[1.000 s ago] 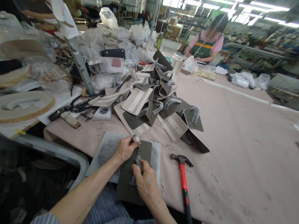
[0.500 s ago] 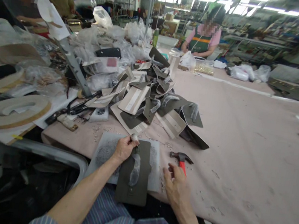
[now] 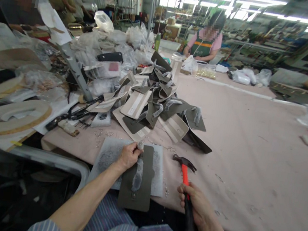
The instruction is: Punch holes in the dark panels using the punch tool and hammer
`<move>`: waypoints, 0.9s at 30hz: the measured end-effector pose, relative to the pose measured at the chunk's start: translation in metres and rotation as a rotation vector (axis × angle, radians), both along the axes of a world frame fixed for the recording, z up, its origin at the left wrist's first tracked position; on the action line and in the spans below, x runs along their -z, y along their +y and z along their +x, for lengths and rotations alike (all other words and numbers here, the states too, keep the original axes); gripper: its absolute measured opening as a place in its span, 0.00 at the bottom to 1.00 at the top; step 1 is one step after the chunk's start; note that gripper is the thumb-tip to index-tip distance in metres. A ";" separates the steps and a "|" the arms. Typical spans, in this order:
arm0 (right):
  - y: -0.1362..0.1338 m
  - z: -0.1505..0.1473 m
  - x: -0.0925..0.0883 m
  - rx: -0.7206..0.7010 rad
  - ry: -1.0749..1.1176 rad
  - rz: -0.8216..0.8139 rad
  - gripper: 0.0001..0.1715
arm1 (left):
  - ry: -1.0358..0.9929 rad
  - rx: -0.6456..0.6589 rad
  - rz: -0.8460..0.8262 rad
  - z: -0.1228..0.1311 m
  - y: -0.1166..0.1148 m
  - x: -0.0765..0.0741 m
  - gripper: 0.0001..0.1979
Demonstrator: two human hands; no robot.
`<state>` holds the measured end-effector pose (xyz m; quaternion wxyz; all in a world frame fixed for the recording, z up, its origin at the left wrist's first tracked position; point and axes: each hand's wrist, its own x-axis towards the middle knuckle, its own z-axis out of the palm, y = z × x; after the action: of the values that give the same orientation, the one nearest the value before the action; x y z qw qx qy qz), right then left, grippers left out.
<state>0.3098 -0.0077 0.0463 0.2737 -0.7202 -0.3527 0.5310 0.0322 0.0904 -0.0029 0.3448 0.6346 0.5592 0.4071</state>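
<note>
My left hand (image 3: 129, 157) pinches a short, rounded metal tool (image 3: 140, 145), perhaps a punch or rivet setter, standing upright near the far end of a dark grey-green panel (image 3: 144, 181). A handle wrapped in clear plastic (image 3: 138, 176) runs along the panel's middle. Beneath the panel lies a scuffed pale board (image 3: 104, 159), and its near end overhangs the table edge above my lap. To the right, my right hand (image 3: 197, 201) is closed around the red and black handle of a claw hammer (image 3: 185, 172), its head pointing away from me.
A heap of similar panels (image 3: 136, 102) lies beyond the board. Left of it are a tape roll (image 3: 13, 116), hand tools (image 3: 68, 126) and a slanted metal post (image 3: 74, 64). Small metal bits (image 3: 165, 188) are scattered about. Co-workers sit across the table and at the right.
My right hand has taken hold of the hammer, which lay on the table, and drawn it nearer. The left hand's tool now stands more upright on the panel.
</note>
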 end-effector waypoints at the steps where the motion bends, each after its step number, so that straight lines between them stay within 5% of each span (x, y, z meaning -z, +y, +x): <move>1: 0.004 -0.007 -0.011 0.017 0.120 0.004 0.07 | 0.026 0.016 0.016 0.000 -0.001 0.000 0.05; 4: 0.013 -0.034 -0.039 -0.029 0.065 0.172 0.12 | 0.076 0.035 0.049 0.001 -0.002 -0.001 0.04; 8: 0.019 -0.062 -0.054 -0.296 -0.449 0.638 0.16 | 0.115 0.039 0.088 0.002 -0.002 0.001 0.04; 13: 0.035 -0.060 -0.075 -0.736 -0.809 0.689 0.12 | 0.141 0.038 0.099 0.003 -0.002 0.002 0.04; 16: 0.042 -0.054 -0.117 -0.602 -0.809 0.849 0.12 | 0.148 0.061 0.102 0.003 -0.002 0.001 0.05; 19: 0.040 -0.058 -0.141 -0.193 -0.775 1.072 0.12 | 0.154 0.060 0.112 0.003 -0.002 0.000 0.06; 21: 0.034 -0.065 -0.130 -0.104 -0.757 1.070 0.12 | 0.150 0.061 0.108 0.003 -0.002 0.001 0.07; 25: 0.023 -0.069 -0.072 -0.613 -0.787 0.698 0.12 | 0.176 0.044 0.068 0.003 -0.003 0.001 0.05; 27: 0.021 -0.064 -0.055 -0.728 -0.821 0.534 0.11 | 0.175 0.049 0.057 0.004 -0.003 0.000 0.06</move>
<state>0.2459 0.0137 0.1008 0.0875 -0.6057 -0.7740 0.1624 0.0360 0.0872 -0.0032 0.2865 0.6906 0.5597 0.3573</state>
